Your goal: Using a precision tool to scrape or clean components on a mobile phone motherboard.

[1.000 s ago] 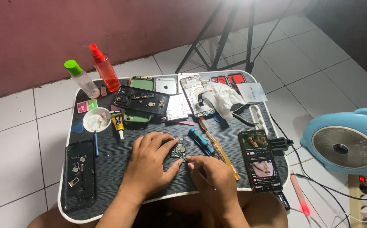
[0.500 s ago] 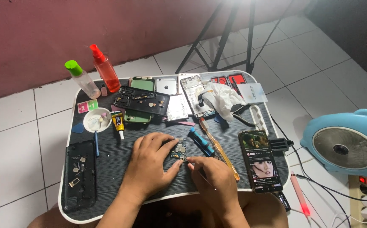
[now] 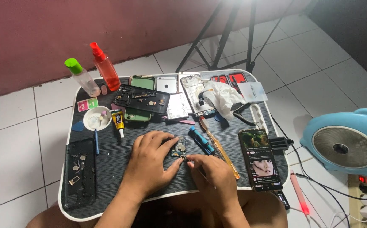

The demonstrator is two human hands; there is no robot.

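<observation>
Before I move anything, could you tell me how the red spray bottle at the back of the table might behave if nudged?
The tall, narrow red spray bottle stands upright, so it probably tips easily. Its round plastic body would likely roll, perhaps into the clear green-capped bottle beside it.

Beyond the grip, far edge: a clear bottle with a green cap and a red spray bottle, side by side.
Beyond the grip, mid-table: a black phone frame lying over a green phone; an opened phone next to a crumpled white cloth.
Left of the grip: a small white dish with a yellow glue tube just beside it.
Far left, near edge: a black tray holding small metal parts.
Right of the grip: a blue screwdriver, a yellow pry tool, then a lit phone.
Off the table, right: a blue fan on the tiled floor.
</observation>
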